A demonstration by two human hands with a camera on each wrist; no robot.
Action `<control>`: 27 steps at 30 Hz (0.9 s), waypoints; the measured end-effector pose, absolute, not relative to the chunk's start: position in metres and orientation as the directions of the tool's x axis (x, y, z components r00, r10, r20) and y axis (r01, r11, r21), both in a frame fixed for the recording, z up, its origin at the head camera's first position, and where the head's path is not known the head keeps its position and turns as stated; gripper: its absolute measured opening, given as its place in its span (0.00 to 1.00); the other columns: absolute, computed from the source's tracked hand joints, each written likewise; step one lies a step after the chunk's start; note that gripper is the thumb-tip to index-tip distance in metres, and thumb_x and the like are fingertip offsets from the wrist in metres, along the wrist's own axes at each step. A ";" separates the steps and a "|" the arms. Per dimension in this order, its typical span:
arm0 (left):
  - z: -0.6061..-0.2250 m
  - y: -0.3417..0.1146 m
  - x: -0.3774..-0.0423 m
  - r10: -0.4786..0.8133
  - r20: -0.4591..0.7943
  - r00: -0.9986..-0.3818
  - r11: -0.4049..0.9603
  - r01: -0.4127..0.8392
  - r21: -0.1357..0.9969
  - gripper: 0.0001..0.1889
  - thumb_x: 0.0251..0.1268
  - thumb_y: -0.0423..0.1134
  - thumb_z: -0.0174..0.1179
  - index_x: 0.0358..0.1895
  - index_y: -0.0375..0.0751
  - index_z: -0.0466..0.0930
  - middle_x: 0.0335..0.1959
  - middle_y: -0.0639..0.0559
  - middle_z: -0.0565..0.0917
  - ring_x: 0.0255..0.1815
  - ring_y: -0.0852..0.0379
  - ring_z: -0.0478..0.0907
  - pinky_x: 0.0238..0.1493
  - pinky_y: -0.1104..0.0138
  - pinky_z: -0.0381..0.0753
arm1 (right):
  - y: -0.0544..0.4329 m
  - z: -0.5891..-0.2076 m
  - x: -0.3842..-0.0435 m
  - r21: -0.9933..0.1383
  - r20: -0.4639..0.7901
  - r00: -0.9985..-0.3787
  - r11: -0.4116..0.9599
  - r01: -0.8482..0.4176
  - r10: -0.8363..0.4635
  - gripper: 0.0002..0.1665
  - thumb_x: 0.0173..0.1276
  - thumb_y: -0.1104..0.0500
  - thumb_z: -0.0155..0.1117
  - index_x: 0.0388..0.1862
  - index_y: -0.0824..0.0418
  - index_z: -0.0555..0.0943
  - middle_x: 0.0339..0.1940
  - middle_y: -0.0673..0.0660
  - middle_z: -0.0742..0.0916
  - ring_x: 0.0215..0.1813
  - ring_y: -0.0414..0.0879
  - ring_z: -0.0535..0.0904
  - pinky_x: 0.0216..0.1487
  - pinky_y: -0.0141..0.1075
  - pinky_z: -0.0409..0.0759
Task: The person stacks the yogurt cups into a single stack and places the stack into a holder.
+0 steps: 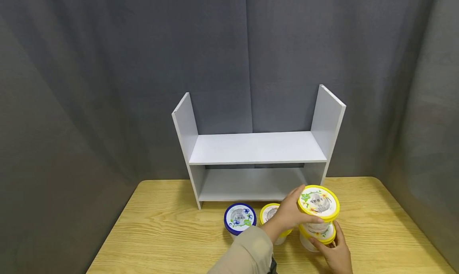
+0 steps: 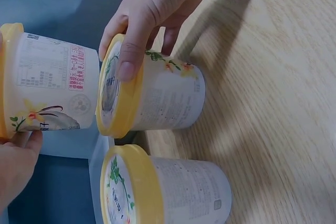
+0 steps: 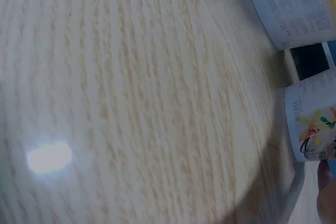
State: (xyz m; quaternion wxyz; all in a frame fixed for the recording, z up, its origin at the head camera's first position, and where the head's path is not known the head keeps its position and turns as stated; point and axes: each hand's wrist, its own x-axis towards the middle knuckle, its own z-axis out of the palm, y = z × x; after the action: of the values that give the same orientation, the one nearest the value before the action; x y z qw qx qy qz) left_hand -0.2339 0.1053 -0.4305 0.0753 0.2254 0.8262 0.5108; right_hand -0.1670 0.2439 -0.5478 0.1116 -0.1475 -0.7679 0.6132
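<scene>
A tub with a yellow lid [image 1: 318,202], white with a vanilla-flower print, is gripped near its lid by my left hand [image 1: 288,212]. Directly under it stands a similar yellow-lidded tub [image 2: 170,95] on the table. My right hand [image 1: 337,254] holds that lower tub from the right side, thumb over the lid's edge. In the left wrist view the upper tub's base is right at the lower lid; whether they touch I cannot tell. Left of this pair stand another yellow-lidded tub [image 2: 189,192], partly hidden by my left arm in the head view, and a blue-lidded tub [image 1: 240,219].
Behind the tubs, a white two-tier shelf [image 1: 258,146] with upright side panels stands at the back of the wooden table [image 1: 154,226]. Grey curtains [image 1: 107,87] enclose the back and sides.
</scene>
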 end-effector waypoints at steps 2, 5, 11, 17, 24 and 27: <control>-0.431 0.108 -0.234 0.448 0.104 -0.888 0.394 0.301 0.868 0.50 0.28 0.48 0.73 0.63 0.53 0.56 0.60 0.60 0.61 0.59 0.61 0.58 0.56 0.65 0.61 | 0.244 -0.549 -0.167 -0.974 -0.014 -0.933 0.207 0.095 0.358 0.54 0.50 0.48 0.66 0.68 0.44 0.42 0.59 0.59 0.63 0.55 0.51 0.60 0.57 0.46 0.62; -0.432 0.111 -0.234 0.447 0.089 -0.890 0.411 0.292 0.863 0.50 0.27 0.48 0.73 0.63 0.53 0.57 0.60 0.60 0.61 0.59 0.60 0.58 0.57 0.65 0.60 | 0.245 -0.554 -0.167 -0.970 -0.007 -0.936 0.226 0.093 0.353 0.55 0.49 0.45 0.65 0.68 0.41 0.40 0.59 0.59 0.63 0.55 0.52 0.61 0.56 0.46 0.63; -0.436 0.113 -0.234 0.449 0.063 -0.891 0.416 0.271 0.868 0.51 0.27 0.48 0.73 0.63 0.53 0.56 0.60 0.60 0.61 0.59 0.60 0.59 0.57 0.65 0.60 | 0.242 -0.553 -0.166 -0.972 0.003 -0.933 0.221 0.082 0.360 0.54 0.50 0.47 0.66 0.68 0.42 0.42 0.58 0.62 0.64 0.54 0.54 0.62 0.55 0.46 0.64; -0.440 0.117 -0.236 0.466 0.062 -0.882 0.418 0.282 0.864 0.51 0.27 0.48 0.73 0.64 0.52 0.56 0.60 0.58 0.61 0.59 0.60 0.59 0.56 0.66 0.60 | 0.241 -0.550 -0.166 -0.977 -0.023 -0.926 0.189 0.102 0.378 0.56 0.49 0.48 0.67 0.68 0.47 0.42 0.58 0.62 0.64 0.55 0.55 0.62 0.55 0.47 0.63; -0.443 0.120 -0.239 0.466 0.061 -0.883 0.422 0.282 0.862 0.51 0.27 0.48 0.73 0.64 0.52 0.56 0.60 0.58 0.61 0.59 0.59 0.58 0.57 0.65 0.59 | 0.241 -0.548 -0.166 -0.971 -0.010 -0.924 0.215 0.100 0.383 0.56 0.49 0.48 0.67 0.68 0.48 0.42 0.58 0.63 0.65 0.54 0.56 0.63 0.53 0.45 0.65; -0.443 0.121 -0.240 0.476 0.061 -0.877 0.424 0.290 0.858 0.51 0.28 0.48 0.73 0.64 0.52 0.55 0.61 0.58 0.61 0.59 0.60 0.58 0.56 0.65 0.59 | 0.242 -0.547 -0.166 -0.980 -0.024 -0.932 0.177 0.094 0.361 0.57 0.49 0.47 0.67 0.68 0.49 0.40 0.59 0.63 0.64 0.56 0.58 0.61 0.55 0.48 0.62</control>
State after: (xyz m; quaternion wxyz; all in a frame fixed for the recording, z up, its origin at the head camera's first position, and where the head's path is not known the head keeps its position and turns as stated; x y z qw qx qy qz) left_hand -0.2400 0.1215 -0.4433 0.0962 0.2285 0.8384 0.4855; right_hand -0.1657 0.2422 -0.5473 0.1070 -0.1495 -0.7598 0.6237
